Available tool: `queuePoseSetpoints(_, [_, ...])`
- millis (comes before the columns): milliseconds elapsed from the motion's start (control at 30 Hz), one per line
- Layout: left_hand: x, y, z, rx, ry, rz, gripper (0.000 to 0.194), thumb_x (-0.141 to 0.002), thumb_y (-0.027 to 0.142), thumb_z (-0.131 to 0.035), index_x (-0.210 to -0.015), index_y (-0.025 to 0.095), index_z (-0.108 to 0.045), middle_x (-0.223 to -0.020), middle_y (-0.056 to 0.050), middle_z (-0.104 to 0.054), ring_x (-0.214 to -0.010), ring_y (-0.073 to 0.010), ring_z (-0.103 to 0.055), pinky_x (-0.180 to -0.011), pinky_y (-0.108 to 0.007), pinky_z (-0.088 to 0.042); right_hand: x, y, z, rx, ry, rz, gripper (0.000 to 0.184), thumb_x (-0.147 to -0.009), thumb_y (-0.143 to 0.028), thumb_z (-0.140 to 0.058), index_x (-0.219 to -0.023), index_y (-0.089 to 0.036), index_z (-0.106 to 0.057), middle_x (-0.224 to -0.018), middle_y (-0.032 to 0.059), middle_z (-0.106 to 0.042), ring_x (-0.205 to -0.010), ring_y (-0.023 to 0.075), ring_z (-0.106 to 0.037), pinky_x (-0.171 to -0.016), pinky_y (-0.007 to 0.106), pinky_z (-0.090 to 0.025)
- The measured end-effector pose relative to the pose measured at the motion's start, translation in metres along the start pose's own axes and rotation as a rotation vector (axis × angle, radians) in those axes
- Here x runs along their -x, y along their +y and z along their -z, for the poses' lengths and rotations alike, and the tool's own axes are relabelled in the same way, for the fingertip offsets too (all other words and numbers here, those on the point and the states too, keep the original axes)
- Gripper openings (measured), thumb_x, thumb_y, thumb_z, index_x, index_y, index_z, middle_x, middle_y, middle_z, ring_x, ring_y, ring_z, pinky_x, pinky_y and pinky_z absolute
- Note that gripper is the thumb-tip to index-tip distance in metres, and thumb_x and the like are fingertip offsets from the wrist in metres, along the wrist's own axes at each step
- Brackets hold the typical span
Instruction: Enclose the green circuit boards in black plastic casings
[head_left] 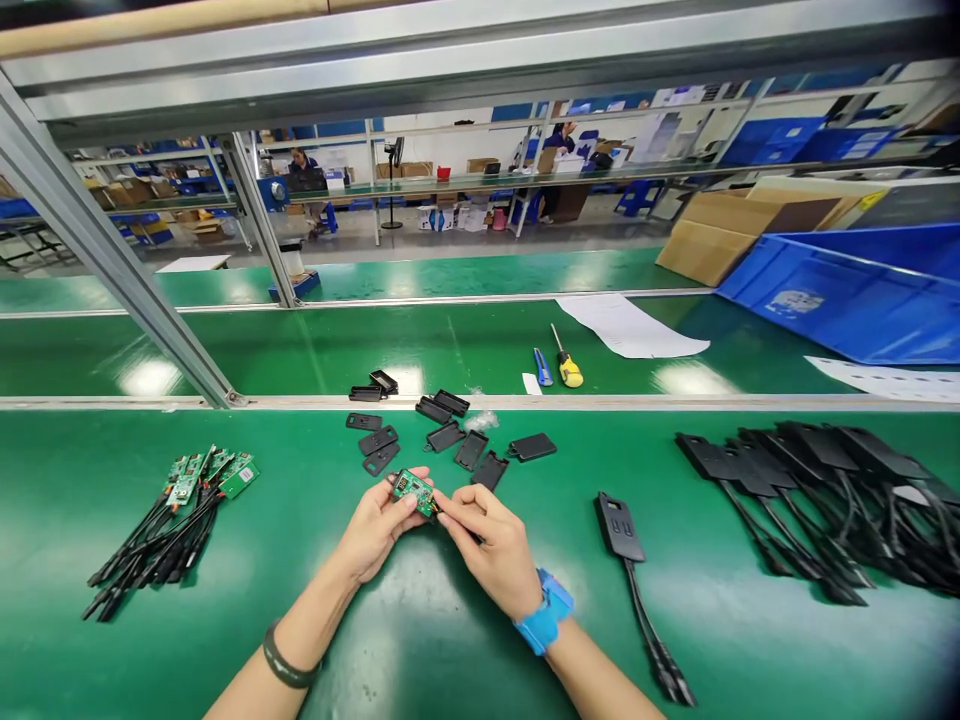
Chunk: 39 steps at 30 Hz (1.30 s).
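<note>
Between both hands is a small green circuit board (413, 489), lying in what looks like a black plastic case half. My left hand (377, 524) grips its left end, the thumb pressed on the board's face. At the right end, by the wires, the fingertips of my right hand (484, 540) are pinched together. Just beyond my hands lie several loose black case halves (471, 450). A single closed black case with two cables (621, 527) rests to the right of my right hand. Left of my hands is a pile of bare circuit boards with black cables (180, 520).
Many cased units with cables (810, 490) are heaped at the right. Farther back lie a yellow screwdriver (570, 370), a blue utility knife (543, 368) and a paper sheet (637, 328). A blue bin (847, 290) and a metal post (127, 250) stand on the green bench.
</note>
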<state>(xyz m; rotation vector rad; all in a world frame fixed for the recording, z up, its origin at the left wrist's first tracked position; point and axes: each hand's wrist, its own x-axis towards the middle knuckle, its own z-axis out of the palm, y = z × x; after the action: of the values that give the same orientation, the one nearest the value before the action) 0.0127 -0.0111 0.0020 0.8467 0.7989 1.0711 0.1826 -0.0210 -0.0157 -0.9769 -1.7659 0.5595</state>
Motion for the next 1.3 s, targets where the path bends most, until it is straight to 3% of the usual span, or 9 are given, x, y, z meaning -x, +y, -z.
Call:
queuePoseSetpoints(200, [-0.004, -0.017, -0.006, -0.008, 0.196, -0.02, 0.045, -0.077, 0.042, -0.074, -0.107, 0.011, -0.059, -0.104, -0.016, -0.067, -0.092, -0.0248, -0.064, -0.074, -0.031, -0.053, 0.005, 0.002, -0.007, 0.094, -0.107, 0.019, 0.029, -0.094, -0.022, -0.046, -0.115, -0.022, -0.066, -0.089, 0.0084, -0.057, -0.071, 0.0143, -0.058, -0.066, 0.028, -0.053])
queuePoseSetpoints(467, [-0.005, -0.024, -0.005, -0.027, 0.22, -0.025, 0.048, -0.076, 0.042, -0.074, -0.108, 0.01, -0.056, -0.104, -0.016, -0.067, -0.088, -0.0228, -0.065, -0.074, -0.032, -0.055, 0.007, 0.007, -0.009, 0.055, -0.111, -0.116, 0.023, -0.09, -0.025, -0.054, -0.111, -0.021, -0.064, -0.086, 0.0058, -0.063, -0.076, 0.0163, -0.061, -0.072, 0.028, -0.052])
queuePoseSetpoints(633, [-0.007, -0.022, -0.005, -0.087, 0.264, -0.076, 0.046, -0.076, 0.042, -0.073, -0.105, 0.011, -0.053, -0.095, -0.015, -0.069, -0.081, -0.0211, -0.066, -0.069, -0.029, -0.054, 0.007, 0.005, -0.01, -0.012, -0.109, -0.297, 0.015, -0.085, -0.032, -0.062, -0.091, -0.019, -0.057, -0.075, 0.0007, -0.059, -0.063, 0.013, -0.055, -0.06, 0.024, -0.047])
queuePoseSetpoints(767, [-0.005, -0.02, -0.007, -0.121, 0.252, -0.138, 0.048, -0.077, 0.043, -0.072, -0.106, 0.015, -0.047, -0.091, -0.012, -0.07, -0.083, -0.0249, -0.068, -0.076, -0.036, -0.055, 0.004, 0.005, -0.006, 0.048, -0.264, -0.332, 0.026, -0.087, -0.039, -0.058, -0.07, -0.019, -0.058, -0.06, -0.0015, -0.054, -0.055, 0.0117, -0.046, -0.052, 0.025, -0.036])
queuePoseSetpoints(867, [-0.003, -0.021, -0.008, -0.169, 0.241, -0.168, 0.049, -0.081, 0.046, -0.068, -0.112, 0.017, -0.043, -0.095, -0.012, -0.07, -0.087, -0.0256, -0.068, -0.08, -0.04, -0.055, 0.003, 0.007, -0.006, -0.082, -0.314, -0.397, 0.031, -0.086, -0.039, -0.057, -0.063, -0.018, -0.058, -0.055, -0.0017, -0.053, -0.052, 0.0111, -0.045, -0.051, 0.024, -0.033])
queuePoseSetpoints(1033, [-0.001, -0.021, -0.011, -0.18, 0.235, -0.162, 0.049, -0.083, 0.047, -0.064, -0.116, 0.019, -0.04, -0.099, -0.012, -0.069, -0.091, -0.0265, -0.067, -0.078, -0.039, -0.055, 0.004, 0.007, -0.011, -0.368, -0.238, -0.572, 0.031, -0.079, -0.044, -0.063, -0.065, -0.017, -0.061, -0.053, -0.0007, -0.057, -0.048, 0.0112, -0.05, -0.05, 0.023, -0.039])
queuePoseSetpoints(1167, [0.0, -0.019, -0.012, -0.176, 0.218, -0.208, 0.043, -0.084, 0.044, -0.064, -0.111, 0.019, -0.043, -0.1, -0.012, -0.069, -0.094, -0.0254, -0.066, -0.084, -0.039, -0.053, 0.006, 0.004, -0.015, -0.406, -0.179, -0.581, 0.034, -0.078, -0.048, -0.062, -0.067, -0.016, -0.063, -0.057, 0.0011, -0.06, -0.048, 0.0116, -0.053, -0.049, 0.023, -0.042])
queuePoseSetpoints(1300, [0.001, -0.019, -0.012, -0.08, 0.239, -0.199, 0.042, -0.082, 0.042, -0.066, -0.108, 0.019, -0.043, -0.096, -0.011, -0.069, -0.091, -0.0258, -0.067, -0.078, -0.038, -0.054, 0.005, 0.005, -0.015, -0.395, -0.168, -0.584, 0.035, -0.078, -0.048, -0.063, -0.068, -0.015, -0.064, -0.057, 0.0014, -0.06, -0.049, 0.0111, -0.053, -0.049, 0.022, -0.041])
